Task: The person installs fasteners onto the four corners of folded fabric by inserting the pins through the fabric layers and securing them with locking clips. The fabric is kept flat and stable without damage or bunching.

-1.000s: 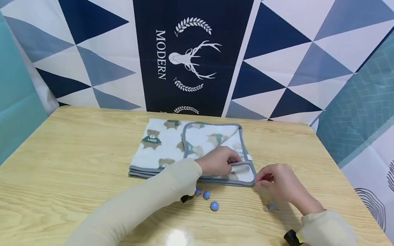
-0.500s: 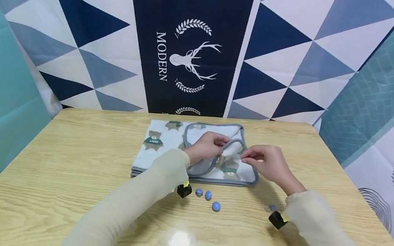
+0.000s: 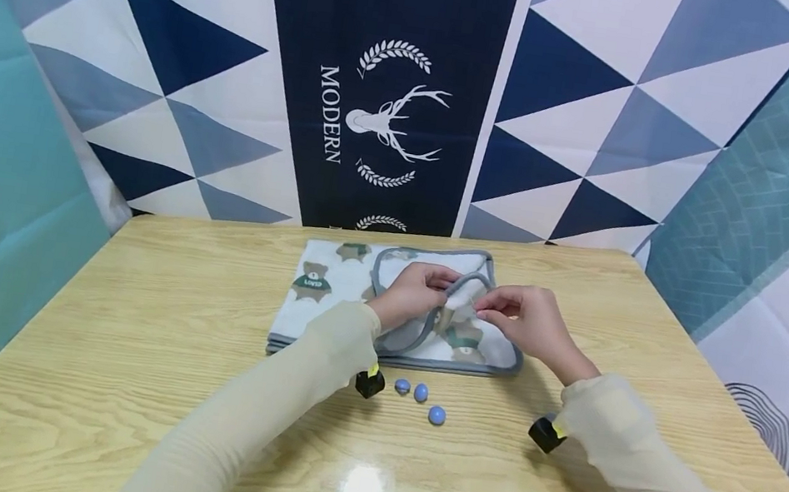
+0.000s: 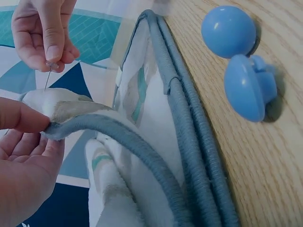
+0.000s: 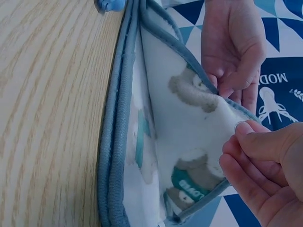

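Observation:
A folded white blanket [image 3: 309, 318] with bear prints and grey-blue edging lies near the table's far side. My left hand [image 3: 412, 295] pinches its raised, bound edge between thumb and fingers, lifting a flap. Just right of that hand, my right hand [image 3: 529, 324] pinches a thin metal pin [image 4: 48, 78] by its small clear head. The pin's shaft points down at the cloth in the left wrist view; whether its tip enters the fabric I cannot tell. In front of the blanket lie a blue mushroom-shaped cap [image 3: 436, 415] and two more blue caps [image 3: 421, 393].
The wooden table [image 3: 119, 375] reaches a patterned curtain [image 3: 400, 95] behind the blanket. A black wrist camera [image 3: 369, 381] hangs under the left sleeve close to the caps, and another black camera [image 3: 546, 434] under the right sleeve.
The left hand has lifted the blanket's corner up and leftward, opening the flap. My right hand has moved up and left from the blanket's front right corner to beside the raised edge.

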Motion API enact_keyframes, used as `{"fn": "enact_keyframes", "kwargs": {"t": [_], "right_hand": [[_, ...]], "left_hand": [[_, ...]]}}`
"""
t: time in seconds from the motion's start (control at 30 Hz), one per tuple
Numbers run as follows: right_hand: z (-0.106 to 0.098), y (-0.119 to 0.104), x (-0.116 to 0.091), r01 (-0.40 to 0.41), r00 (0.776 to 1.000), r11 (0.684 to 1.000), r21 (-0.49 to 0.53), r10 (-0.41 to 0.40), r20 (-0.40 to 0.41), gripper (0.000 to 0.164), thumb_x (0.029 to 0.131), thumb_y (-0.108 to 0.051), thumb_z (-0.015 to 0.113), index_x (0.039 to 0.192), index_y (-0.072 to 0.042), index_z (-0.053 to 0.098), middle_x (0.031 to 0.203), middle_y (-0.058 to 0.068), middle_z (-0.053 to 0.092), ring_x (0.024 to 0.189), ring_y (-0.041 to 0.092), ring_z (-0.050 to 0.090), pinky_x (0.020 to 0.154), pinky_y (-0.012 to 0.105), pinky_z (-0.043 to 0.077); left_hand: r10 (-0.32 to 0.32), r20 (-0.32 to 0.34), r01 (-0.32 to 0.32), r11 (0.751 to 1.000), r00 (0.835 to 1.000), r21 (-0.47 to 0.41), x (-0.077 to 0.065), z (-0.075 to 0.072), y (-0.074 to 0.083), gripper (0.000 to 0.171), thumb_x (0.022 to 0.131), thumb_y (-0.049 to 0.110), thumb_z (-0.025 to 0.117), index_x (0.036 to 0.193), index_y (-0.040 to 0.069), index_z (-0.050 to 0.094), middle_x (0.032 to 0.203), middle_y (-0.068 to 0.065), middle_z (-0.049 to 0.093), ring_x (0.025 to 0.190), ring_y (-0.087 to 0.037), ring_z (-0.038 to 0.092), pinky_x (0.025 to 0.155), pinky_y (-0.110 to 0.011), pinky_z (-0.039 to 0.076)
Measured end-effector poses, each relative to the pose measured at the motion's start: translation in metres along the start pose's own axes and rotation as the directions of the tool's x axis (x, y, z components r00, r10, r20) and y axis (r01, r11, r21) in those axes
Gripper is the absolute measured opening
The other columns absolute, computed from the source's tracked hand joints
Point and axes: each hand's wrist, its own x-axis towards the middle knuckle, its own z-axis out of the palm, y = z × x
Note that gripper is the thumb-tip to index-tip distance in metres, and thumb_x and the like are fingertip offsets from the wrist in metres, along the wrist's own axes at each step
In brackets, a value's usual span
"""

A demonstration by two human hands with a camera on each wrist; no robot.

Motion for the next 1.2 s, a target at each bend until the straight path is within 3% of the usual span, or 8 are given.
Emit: {"fn": "enact_keyframes", "kwargs": {"t": [0.37, 0.7, 0.87, 1.0, 1.1, 1.2], "right_hand": [[0.002, -0.002, 0.0, -0.014, 1.0, 1.0, 0.016, 0.014, -0.026, 0.006, 0.082, -0.004, 0.074, 0.086, -0.008, 0.075, 0.081, 0.007, 0.074, 0.07, 0.003, 0.063, 0.064, 0.011, 0.052], [0.004, -0.001, 0.002, -0.024, 0.998, 0.999, 0.021, 0.025, -0.06, 0.005, 0.081, -0.004, 0.075, 0.086, -0.006, 0.075, 0.08, 0.009, 0.074, 0.07, 0.007, 0.064, 0.063, 0.01, 0.051], [0.005, -0.001, 0.002, -0.023, 0.992, 1.0, -0.008, 0.022, -0.126, 0.009, 0.079, -0.007, 0.077, 0.087, -0.006, 0.073, 0.081, 0.009, 0.073, 0.071, 0.012, 0.066, 0.063, 0.011, 0.051], [0.007, 0.001, 0.002, 0.058, 0.977, 0.996, -0.065, -0.07, -0.202, 0.032, 0.074, -0.005, 0.082, 0.101, -0.001, 0.065, 0.097, 0.013, 0.068, 0.085, 0.025, 0.066, 0.07, 0.028, 0.059], [0.007, 0.003, 0.004, 0.148, 0.963, 0.982, -0.121, -0.171, -0.209, 0.047, 0.07, -0.003, 0.083, 0.111, -0.001, 0.061, 0.11, 0.016, 0.064, 0.1, 0.031, 0.062, 0.08, 0.045, 0.057], [0.007, 0.004, 0.005, 0.18, 0.959, 0.973, -0.147, -0.207, -0.193, 0.039, 0.071, -0.003, 0.082, 0.107, -0.004, 0.065, 0.11, 0.014, 0.068, 0.104, 0.031, 0.062, 0.086, 0.047, 0.054]], "left_hand": [[0.039, 0.025, -0.039, 0.999, 0.999, 0.009, -0.006, 0.0, 0.0, 0.036, 0.087, -0.003, 0.06, 0.122, 0.002, 0.064, 0.121, -0.015, 0.068, 0.115, -0.026, 0.063, 0.086, -0.023, 0.055], [0.14, 0.039, -0.144, 0.982, 0.989, 0.122, -0.019, 0.004, 0.007, 0.027, 0.089, -0.001, 0.062, 0.115, 0.002, 0.067, 0.11, -0.015, 0.071, 0.102, -0.024, 0.067, 0.081, -0.02, 0.054], [0.177, 0.043, -0.181, 0.974, 0.983, 0.138, -0.021, 0.006, 0.008, 0.026, 0.089, -0.001, 0.061, 0.114, 0.001, 0.068, 0.109, -0.016, 0.071, 0.1, -0.024, 0.068, 0.079, -0.018, 0.054], [0.19, 0.05, -0.196, 0.968, 0.981, 0.155, -0.019, 0.005, 0.006, 0.026, 0.089, 0.0, 0.063, 0.114, 0.002, 0.068, 0.109, -0.015, 0.071, 0.101, -0.024, 0.068, 0.081, -0.019, 0.055], [0.202, 0.066, -0.211, 0.96, 0.977, 0.185, -0.02, 0.005, 0.007, 0.026, 0.089, 0.001, 0.064, 0.114, 0.003, 0.069, 0.109, -0.014, 0.071, 0.099, -0.022, 0.068, 0.081, -0.018, 0.054], [0.219, 0.085, -0.233, 0.95, 0.972, 0.206, -0.022, 0.004, 0.008, 0.025, 0.089, 0.002, 0.064, 0.113, 0.005, 0.069, 0.107, -0.012, 0.072, 0.096, -0.019, 0.068, 0.078, -0.016, 0.053]]}}
